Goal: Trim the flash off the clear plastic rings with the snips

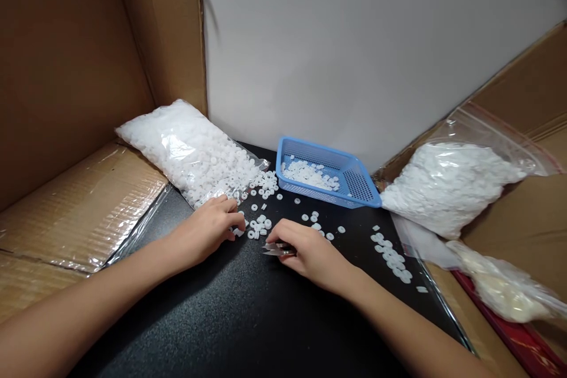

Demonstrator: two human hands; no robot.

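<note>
My left hand [210, 225] is over the table at the lower edge of a bulging clear bag of white rings [177, 147]. Its fingers are curled down among small loose white rings, and I cannot make out what is between the fingertips. In my right hand [305, 248] is a pair of thread snips [277, 250], blades pointing left. Just beyond the blades lies a cluster of white plastic rings [259, 225]. More white rings [266, 182] are heaped between the bag and a blue basket [328, 144]. The basket holds many similar white pieces.
A row of white rings [392, 257] lies on the right of the black table [248, 319]. Beyond it sit a zip bag of white pieces [452, 183], a smaller bag [509, 289] and a red item [500, 325]. Cardboard [66, 207] borders the left; a pale wall stands behind.
</note>
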